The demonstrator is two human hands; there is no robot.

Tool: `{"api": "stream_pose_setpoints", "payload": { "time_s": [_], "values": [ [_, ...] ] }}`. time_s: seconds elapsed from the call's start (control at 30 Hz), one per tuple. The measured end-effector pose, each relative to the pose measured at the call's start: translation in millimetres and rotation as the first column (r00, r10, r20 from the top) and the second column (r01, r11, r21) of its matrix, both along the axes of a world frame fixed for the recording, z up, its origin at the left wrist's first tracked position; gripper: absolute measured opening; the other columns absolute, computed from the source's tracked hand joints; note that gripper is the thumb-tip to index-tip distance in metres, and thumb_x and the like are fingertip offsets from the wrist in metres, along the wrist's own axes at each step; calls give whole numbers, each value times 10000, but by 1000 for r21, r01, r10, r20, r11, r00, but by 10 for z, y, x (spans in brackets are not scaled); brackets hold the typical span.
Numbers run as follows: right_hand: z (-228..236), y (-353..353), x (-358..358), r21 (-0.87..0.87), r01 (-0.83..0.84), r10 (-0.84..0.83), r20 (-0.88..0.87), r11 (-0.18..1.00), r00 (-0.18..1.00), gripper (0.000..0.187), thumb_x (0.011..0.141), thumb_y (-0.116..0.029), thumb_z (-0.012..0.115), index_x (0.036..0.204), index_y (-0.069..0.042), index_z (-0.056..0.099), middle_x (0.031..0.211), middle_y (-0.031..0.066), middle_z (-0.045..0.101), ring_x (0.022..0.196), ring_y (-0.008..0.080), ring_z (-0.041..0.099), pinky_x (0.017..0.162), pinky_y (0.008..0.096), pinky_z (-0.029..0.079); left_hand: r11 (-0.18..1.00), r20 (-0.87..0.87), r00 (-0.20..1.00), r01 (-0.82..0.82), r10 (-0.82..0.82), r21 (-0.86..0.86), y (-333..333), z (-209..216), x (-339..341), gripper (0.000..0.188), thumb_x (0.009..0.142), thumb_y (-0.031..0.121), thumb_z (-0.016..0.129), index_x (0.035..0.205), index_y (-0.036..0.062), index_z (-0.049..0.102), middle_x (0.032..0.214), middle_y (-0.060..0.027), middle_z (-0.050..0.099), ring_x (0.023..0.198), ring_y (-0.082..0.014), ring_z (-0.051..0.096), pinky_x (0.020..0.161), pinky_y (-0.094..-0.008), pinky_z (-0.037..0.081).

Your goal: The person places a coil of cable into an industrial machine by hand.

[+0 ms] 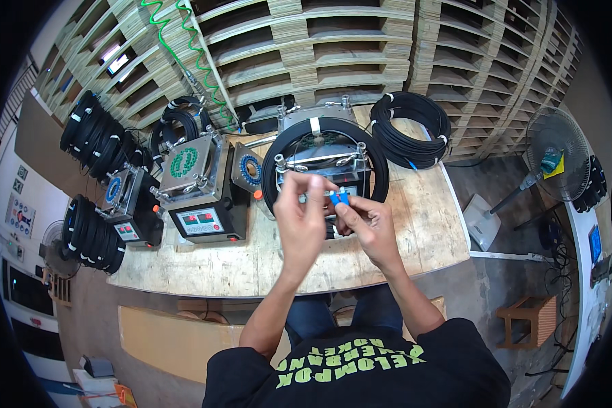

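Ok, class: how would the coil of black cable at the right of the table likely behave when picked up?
The coil of black cable would probably flex but keep its ring shape, as pale bands bind its loops. The many stacked turns suggest it is fairly heavy. Its blue-tipped end, sticking out, may dangle.

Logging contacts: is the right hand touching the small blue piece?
Touching. The head view shows the right hand with fingertips against the small blue piece, no gap visible.

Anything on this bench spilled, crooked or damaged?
Nothing stands out: the rightmost black coil lies bundled on the wooden bench. The blue piece between left hand and right hand is too small to judge.
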State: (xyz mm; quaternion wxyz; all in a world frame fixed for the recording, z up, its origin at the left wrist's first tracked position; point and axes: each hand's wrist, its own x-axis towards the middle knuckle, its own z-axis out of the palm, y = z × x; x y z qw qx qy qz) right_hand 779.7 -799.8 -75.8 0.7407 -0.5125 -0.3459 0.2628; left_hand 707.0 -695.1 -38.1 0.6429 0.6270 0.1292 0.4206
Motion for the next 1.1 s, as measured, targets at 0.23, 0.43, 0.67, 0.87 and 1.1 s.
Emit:
{"api": "stream_pose_setpoints", "payload": {
  "time_s": [0.23, 0.43, 0.67, 0.87, 1.1],
  "values": [
    [-5, -33, 43, 3, -40, 40, -57, 999, 998, 225, 979, -161, 602, 882, 33, 658, 689, 10, 571, 624, 66, 522, 587, 225, 433, 979, -86, 978, 180, -189, -99, 91, 84, -69, 223, 1001, 186, 576, 1061, -22, 628, 987, -110, 684, 745, -96, 654, 625, -241, 568],
    [-33, -19, 60, -35, -77, 77, -17, 996, 997, 249, 979, -202, 596, 859, 8, 653, 663, 17, 578, 607, 82, 540, 571, 239, 426, 968, -195, 963, 215, -188, 128, 178, 17, -117, 158, 929, 76, 651, 1000, -52, 710, 962, -109, 705, 789, -113, 675, 678, -242, 550],
    [30, -41, 92, -47, -123, 123, -5, 991, 992, 229, 976, -168, 607, 856, 21, 650, 680, -2, 558, 626, 55, 490, 573, 228, 394, 848, -333, 942, 203, -32, 490, 116, 237, -188, 120, 939, 52, 619, 979, -60, 605, 879, -154, 652, 730, -227, 677, 625, -314, 520],
    [72, -49, 58, -51, -84, 85, 25, 995, 996, 220, 976, -158, 602, 872, 28, 659, 679, -10, 554, 622, 53, 479, 562, 225, 387, 843, -253, 967, 119, 21, 524, 83, 164, -123, 135, 965, 70, 582, 962, -59, 542, 849, -182, 618, 667, -288, 634, 593, -369, 487],
    [4, -136, 98, -66, -40, 42, 29, 997, 999, 200, 964, -155, 622, 990, 27, 701, 686, -9, 568, 624, 52, 498, 564, 217, 398, 907, -192, 980, 32, 55, 420, -14, 46, -18, 180, 1007, 124, 525, 955, -47, 503, 798, -168, 613, 621, -248, 640, 552, -346, 493]
  ]
}}
